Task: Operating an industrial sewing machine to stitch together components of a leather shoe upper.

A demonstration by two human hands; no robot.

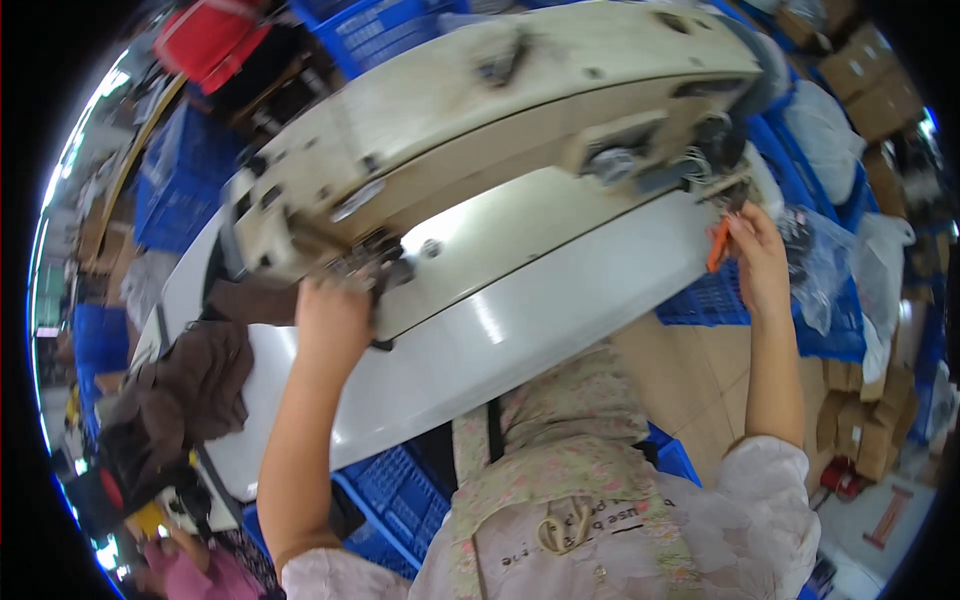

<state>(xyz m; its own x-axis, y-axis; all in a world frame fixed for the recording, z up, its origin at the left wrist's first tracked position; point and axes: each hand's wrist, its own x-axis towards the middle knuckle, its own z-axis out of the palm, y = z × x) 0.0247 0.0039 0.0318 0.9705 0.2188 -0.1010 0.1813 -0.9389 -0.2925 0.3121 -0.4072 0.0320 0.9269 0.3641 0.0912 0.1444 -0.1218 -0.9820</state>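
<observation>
A cream sewing machine stands on a white table in front of me. At its left end, my left hand is up against the needle and presser foot area; its fingertips are blurred and hidden among the metal parts. Dark brown cloth lies beside that wrist and hangs off the table's left side. By the machine's right end, my right hand is closed on a small orange-handled tool. Its exact kind is not clear, and its dark tip is close to the machine's side.
Blue crates stand behind the machine, at the left and below the table. Plastic bags and cardboard boxes crowd the right. A red bundle sits at the back left. Another person in a pink top is at the lower left.
</observation>
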